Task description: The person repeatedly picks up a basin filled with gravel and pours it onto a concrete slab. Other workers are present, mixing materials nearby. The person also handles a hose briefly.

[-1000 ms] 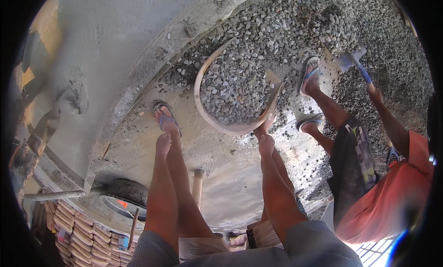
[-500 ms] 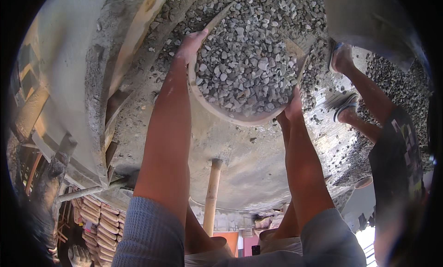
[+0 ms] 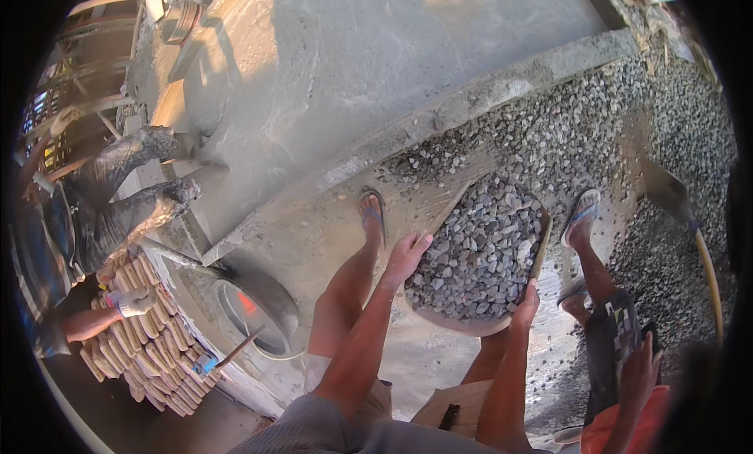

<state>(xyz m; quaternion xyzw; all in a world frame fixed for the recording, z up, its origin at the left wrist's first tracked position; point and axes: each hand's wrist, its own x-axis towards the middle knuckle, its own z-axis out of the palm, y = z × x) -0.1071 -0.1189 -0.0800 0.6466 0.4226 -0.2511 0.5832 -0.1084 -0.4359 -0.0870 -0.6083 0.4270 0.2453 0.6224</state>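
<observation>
Between my hands is a scoop-shaped pan (image 3: pixel 461 326) heaped with grey gravel (image 3: pixel 486 246). Its rounded rim faces me, and its raised sides run toward the far end. My left hand (image 3: pixel 408 256) is closed on the left side, thumb over the edge; most of its fingers are hidden beneath. On the right side, my right hand (image 3: pixel 525 303) grips the rim near its rounded end. The pan is above the cement-smeared ground, close in front of my legs.
A low concrete edge (image 3: pixel 478 97) borders a wet cement bed (image 3: pixel 353 70) ahead. Loose gravel (image 3: pixel 588 117) spreads right, where a person in sandals stands near a shovel (image 3: pixel 665 187). At left are a gloved person (image 3: pixel 137 301), stacked sacks (image 3: pixel 149 336) and a round tub (image 3: pixel 278 301).
My view has swung round and widened, bringing in the cement bed, tub and shovel. The loaded pan now appears lower and farther right, still held by both hands.
</observation>
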